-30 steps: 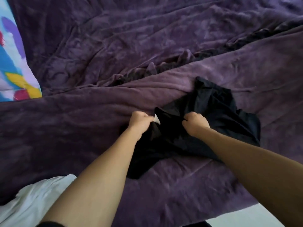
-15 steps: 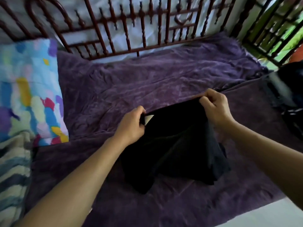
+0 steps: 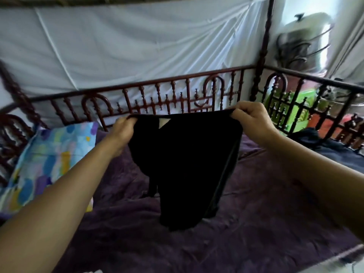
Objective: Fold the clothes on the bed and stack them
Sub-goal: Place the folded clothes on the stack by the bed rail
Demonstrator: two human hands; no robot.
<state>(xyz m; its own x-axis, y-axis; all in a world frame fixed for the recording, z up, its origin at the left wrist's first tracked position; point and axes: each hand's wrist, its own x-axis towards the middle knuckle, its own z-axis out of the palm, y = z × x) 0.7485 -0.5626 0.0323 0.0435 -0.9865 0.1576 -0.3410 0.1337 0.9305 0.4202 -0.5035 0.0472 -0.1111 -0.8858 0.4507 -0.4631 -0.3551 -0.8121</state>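
Observation:
A black garment (image 3: 185, 164) with a small white label near its top edge hangs in the air above the purple bed cover (image 3: 266, 223). My left hand (image 3: 124, 131) pinches its top edge on the left. My right hand (image 3: 254, 119) grips the same edge on the right, so the edge is stretched between both hands. The garment's lower end hangs just over the cover; whether it touches is unclear.
A multicoloured pillow (image 3: 51, 160) lies at the left. A dark red bed rail (image 3: 177, 95) with white cloth behind it runs across the back and down the right side. More dark clothing (image 3: 334, 152) lies at the right edge of the bed.
Both hands have lifted the black garment off the bed cover and spread its top edge apart. The view has tilted up from the cover to the bed rail.

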